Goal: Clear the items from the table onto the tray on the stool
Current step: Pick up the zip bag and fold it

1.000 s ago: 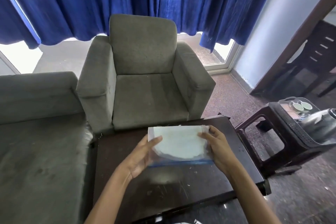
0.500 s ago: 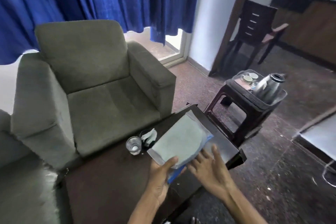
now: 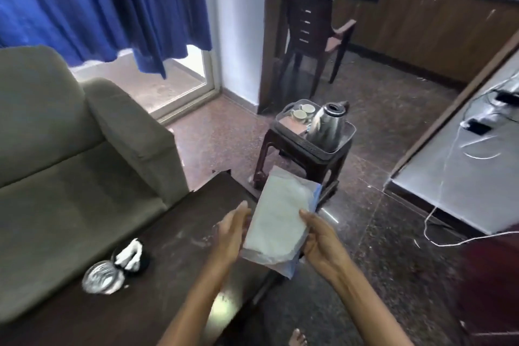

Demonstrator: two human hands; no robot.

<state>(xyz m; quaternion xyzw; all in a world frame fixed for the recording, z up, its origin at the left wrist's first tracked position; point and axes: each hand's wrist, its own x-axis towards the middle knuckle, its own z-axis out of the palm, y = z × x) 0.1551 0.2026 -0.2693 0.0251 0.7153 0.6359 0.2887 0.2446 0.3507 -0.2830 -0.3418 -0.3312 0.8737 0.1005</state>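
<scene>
The bag (image 3: 278, 222), a clear zip pouch with a pale folded sheet inside and a blue edge, is off the bench (image 3: 174, 236), held in the air over its right end and the floor beside it, tilted with its far end toward the stool (image 3: 302, 161). The right hand (image 3: 323, 241) grips its right edge, thumb on top and fingers underneath. The left hand (image 3: 233, 233) lies flat and open against the left edge, fingers straight; whether it bears any of the weight cannot be told. Left on the bench, near its left end, are a glass (image 3: 101, 279) standing upright with nothing visible in it and, just beside it, a small dark dish (image 3: 141, 260) holding crumpled white paper (image 3: 129, 255). Beyond the bag the stool carries the tray (image 3: 337, 146), a grey basket-like one with low walls. In it stand a steel kettle (image 3: 327, 126) at the near right, two pale cups (image 3: 303, 112) side by side at the far left corner, and a flat brownish packet (image 3: 292, 124) in front of the cups. A grey armchair (image 3: 70, 132) stands behind the bench, with blue curtains (image 3: 106, 3) above it.
</scene>
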